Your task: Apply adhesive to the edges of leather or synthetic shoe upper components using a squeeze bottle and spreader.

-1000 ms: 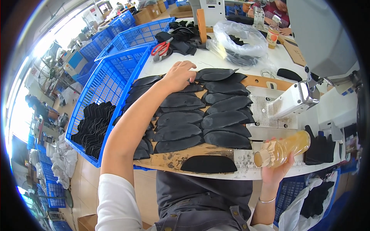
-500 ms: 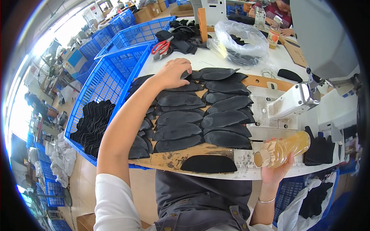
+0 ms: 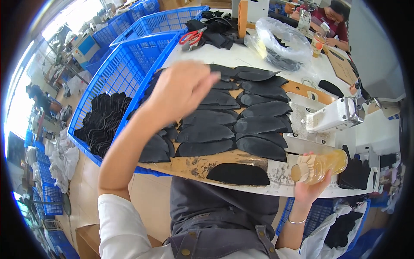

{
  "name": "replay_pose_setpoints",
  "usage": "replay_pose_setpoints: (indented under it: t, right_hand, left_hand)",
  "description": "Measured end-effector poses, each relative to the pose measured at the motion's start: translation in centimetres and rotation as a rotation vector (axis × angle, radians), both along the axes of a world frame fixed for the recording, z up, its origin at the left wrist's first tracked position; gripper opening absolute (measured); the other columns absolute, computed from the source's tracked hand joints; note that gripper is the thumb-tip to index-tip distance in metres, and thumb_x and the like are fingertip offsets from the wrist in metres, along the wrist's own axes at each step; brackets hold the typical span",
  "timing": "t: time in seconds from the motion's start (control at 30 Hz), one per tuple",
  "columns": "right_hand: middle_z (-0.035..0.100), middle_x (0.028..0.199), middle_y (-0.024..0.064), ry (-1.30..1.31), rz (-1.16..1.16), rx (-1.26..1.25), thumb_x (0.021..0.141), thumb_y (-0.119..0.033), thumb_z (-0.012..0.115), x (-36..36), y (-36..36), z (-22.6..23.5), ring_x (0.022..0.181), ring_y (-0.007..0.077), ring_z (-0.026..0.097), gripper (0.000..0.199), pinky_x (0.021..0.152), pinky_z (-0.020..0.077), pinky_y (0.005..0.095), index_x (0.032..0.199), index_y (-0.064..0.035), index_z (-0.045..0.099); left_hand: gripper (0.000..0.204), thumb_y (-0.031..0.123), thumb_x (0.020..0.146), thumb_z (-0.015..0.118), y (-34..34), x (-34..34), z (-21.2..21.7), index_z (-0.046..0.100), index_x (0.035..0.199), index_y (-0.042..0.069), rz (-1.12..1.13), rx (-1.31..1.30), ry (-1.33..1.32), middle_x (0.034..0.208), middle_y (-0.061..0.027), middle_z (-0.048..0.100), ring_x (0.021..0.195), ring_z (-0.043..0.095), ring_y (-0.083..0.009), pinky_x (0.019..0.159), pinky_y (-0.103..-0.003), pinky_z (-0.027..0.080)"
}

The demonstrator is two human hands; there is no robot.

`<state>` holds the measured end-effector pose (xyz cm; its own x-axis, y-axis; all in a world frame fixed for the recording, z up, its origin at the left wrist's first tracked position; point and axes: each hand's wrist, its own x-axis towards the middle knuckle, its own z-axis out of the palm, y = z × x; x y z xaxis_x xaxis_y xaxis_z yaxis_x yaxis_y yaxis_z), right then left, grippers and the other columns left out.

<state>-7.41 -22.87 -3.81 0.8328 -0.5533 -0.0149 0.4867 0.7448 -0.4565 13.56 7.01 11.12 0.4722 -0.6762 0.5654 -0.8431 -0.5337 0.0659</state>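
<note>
My left hand (image 3: pixel 181 93) is raised over the upper left part of several overlapping, leaf-shaped black pieces (image 3: pixel 206 134). It is smeared by motion, so its fingers and anything between them cannot be made out. The pieces lie in columns on a worn wooden board (image 3: pixel 187 166). At the right front, my right hand (image 3: pixel 311 191) is wrapped round a clear bottle of yellowish liquid (image 3: pixel 330 166), tilted on its side, with its tan-covered mouth toward the left. One black half-oval piece (image 3: pixel 238 173) lies apart at the board's front edge.
Blue baskets (image 3: pixel 113 71) stand at the left; one contains stacked wavy black pieces (image 3: pixel 103 123). A white machine arm (image 3: pixel 330 115) juts in at the right near black gloves (image 3: pixel 354 172). Red-handled pliers (image 3: pixel 192 38) and a clear plastic bag (image 3: pixel 282 41) lie farther back. Another person sits beyond.
My left hand has lifted off the black pieces and come back toward me. My right hand still grips the bottle. The whole view has shifted slightly.
</note>
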Motion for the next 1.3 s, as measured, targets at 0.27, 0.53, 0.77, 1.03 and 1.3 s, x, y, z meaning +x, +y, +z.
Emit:
replay_pose_setpoints:
  t: [0.27,0.53,0.77,1.03,1.3]
  right_hand:
    - [0.049,0.120,0.0160,-0.031,0.008,-0.116,0.085,-0.043,0.053,-0.2,0.9,0.2,0.117,0.0317,0.045,0.061,0.106,0.0293,0.0463,0.129,-0.0036,0.038]
    - [0.046,0.119,0.0209,0.092,0.067,-1.022,0.077,-0.037,0.063,2.0,11.1,6.3,0.108,0.0336,0.051,0.076,0.093,0.0423,0.0421,0.133,-0.0023,0.026]
    - [0.046,0.119,0.0197,-0.063,0.305,-1.683,0.070,-0.022,0.071,3.8,14.2,6.5,0.107,0.0269,0.049,0.086,0.094,0.0393,0.0374,0.134,-0.0006,0.017]
    - [0.047,0.118,0.0159,-0.008,0.267,-1.749,0.067,-0.020,0.070,4.1,14.7,5.2,0.109,0.0228,0.047,0.081,0.097,0.0351,0.0357,0.129,0.0003,0.022]
    - [0.051,0.115,0.0144,0.240,0.100,-1.885,0.063,-0.010,0.064,2.8,12.6,6.7,0.104,0.0235,0.050,0.059,0.092,0.0401,0.0354,0.116,0.0018,0.042]
  left_hand:
    - [0.021,0.005,0.067,0.070,4.1,-12.9,-12.1,0.063,0.086,0.005,-0.185,-0.251,0.240,0.090,-0.0054,0.060,0.073,0.058,-0.0213,0.065,-0.032,0.047]
    - [0.024,0.007,0.066,0.071,4.1,-13.8,-15.6,0.064,0.088,0.002,-0.141,-0.293,0.035,0.096,-0.0084,0.060,0.089,0.058,-0.0224,0.075,-0.034,0.051]
    - [0.020,0.006,0.062,0.073,4.4,-13.5,-16.4,0.064,0.078,0.000,-0.188,-0.437,-0.020,0.089,-0.0093,0.060,0.084,0.061,-0.0234,0.073,-0.033,0.054]
    - [0.017,0.008,0.063,0.072,4.3,-13.4,-16.9,0.063,0.075,0.001,-0.198,-0.471,-0.017,0.088,-0.0086,0.060,0.084,0.061,-0.0221,0.075,-0.033,0.053]
    - [0.015,0.009,0.063,0.073,4.3,-13.5,-17.3,0.064,0.074,0.005,-0.154,-0.435,-0.018,0.088,-0.0057,0.061,0.085,0.061,-0.0193,0.077,-0.030,0.052]
